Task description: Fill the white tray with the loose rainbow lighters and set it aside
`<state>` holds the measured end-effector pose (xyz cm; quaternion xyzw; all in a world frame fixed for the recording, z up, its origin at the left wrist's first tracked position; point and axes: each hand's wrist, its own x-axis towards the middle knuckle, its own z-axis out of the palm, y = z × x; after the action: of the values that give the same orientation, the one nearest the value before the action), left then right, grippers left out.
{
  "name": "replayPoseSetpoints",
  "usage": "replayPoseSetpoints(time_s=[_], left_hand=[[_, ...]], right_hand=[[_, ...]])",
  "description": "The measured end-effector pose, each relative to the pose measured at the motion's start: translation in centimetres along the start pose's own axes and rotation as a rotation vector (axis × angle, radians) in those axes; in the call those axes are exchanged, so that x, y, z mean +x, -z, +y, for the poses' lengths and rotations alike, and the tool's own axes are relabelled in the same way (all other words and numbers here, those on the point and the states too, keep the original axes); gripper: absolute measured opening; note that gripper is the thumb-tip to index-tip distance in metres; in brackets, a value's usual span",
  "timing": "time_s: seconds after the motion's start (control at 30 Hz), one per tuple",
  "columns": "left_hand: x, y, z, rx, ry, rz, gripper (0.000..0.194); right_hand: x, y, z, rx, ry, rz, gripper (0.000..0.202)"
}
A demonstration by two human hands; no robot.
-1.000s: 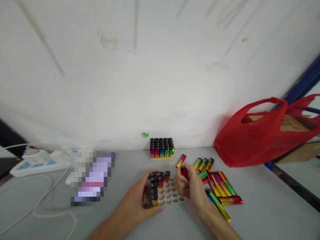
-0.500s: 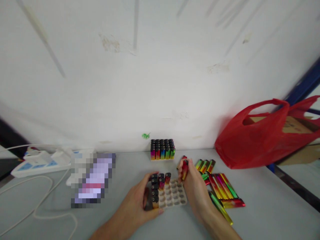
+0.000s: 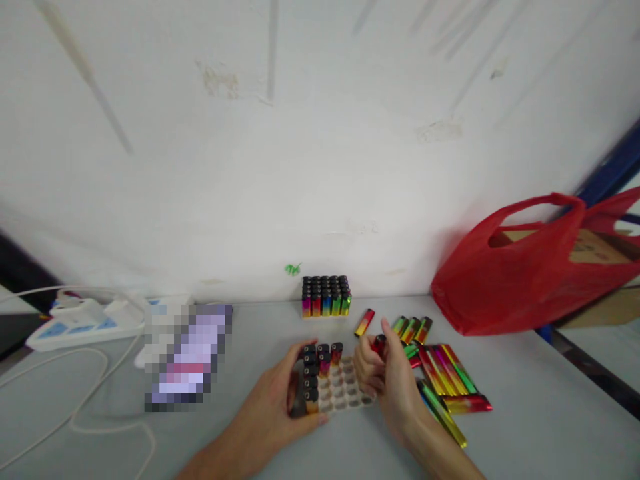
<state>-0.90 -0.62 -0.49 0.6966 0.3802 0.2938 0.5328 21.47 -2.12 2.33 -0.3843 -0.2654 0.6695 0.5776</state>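
One red lighter (image 3: pixel 379 344) (tip up) | right hand (image 3: pixel 387 377): grip closed round it | long axis tilted

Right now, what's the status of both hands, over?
Left hand gripping part-filled tray at its left side. Right hand closed around red lighter. Loose lighters crowd the right hand's outer side.

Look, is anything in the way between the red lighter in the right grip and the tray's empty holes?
Just the right grip itself, curled between the red lighter and the empty holes in the tray. Nothing else visible blocks it.
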Motion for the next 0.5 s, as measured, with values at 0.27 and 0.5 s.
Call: replayPoseSetpoints(time_s=[0.27,0.5], left_hand=[[0.12,0.01,0.37,0.017,0.03,0.011,0.094],[0.14,0.03,-0.13,0.033,0.016,0.005,0.091]], right_hand=[[0.46,-0.08,0.05,-0.064,0.054,0.051,0.077],[0.25,-0.09,-0.39,-0.083,0.073,0.028,0.079]])
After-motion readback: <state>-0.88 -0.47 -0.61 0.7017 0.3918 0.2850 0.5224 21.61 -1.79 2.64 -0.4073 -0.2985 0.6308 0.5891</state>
